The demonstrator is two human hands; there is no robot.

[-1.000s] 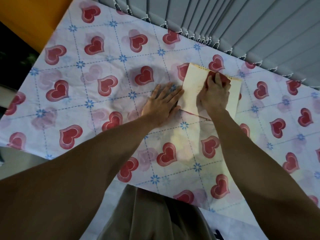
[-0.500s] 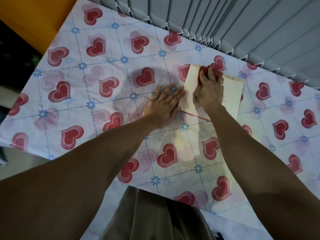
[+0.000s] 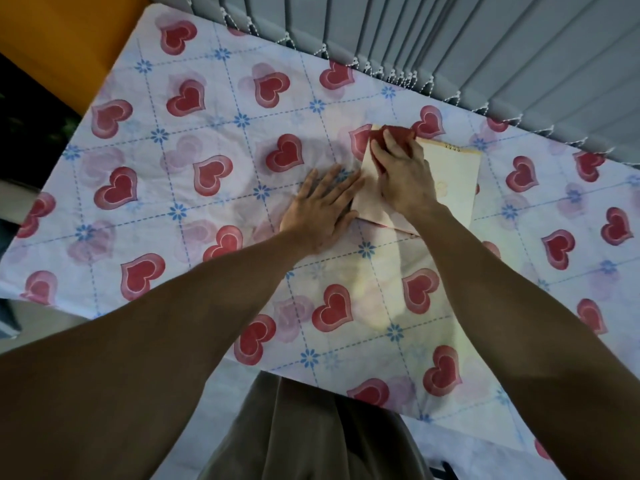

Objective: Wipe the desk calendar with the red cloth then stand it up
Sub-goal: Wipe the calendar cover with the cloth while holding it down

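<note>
The desk calendar (image 3: 453, 178), cream-coloured with a spiral binding along its far edge, lies flat on the table right of centre. My right hand (image 3: 403, 178) presses the red cloth (image 3: 398, 133) onto the calendar's far left corner; most of the cloth is hidden under the fingers. My left hand (image 3: 322, 209) lies flat on the tablecloth with its fingers spread, the fingertips touching the calendar's left edge.
The table wears a white cloth with red hearts and blue flowers (image 3: 207, 168). Grey vertical blinds (image 3: 467, 46) hang right behind the table's far edge. An orange surface (image 3: 69, 39) is at the far left. My lap (image 3: 311, 438) is at the near edge.
My right hand has slid the red cloth leftward along the calendar's far edge, from near its middle to its left corner. My left hand has stayed put.
</note>
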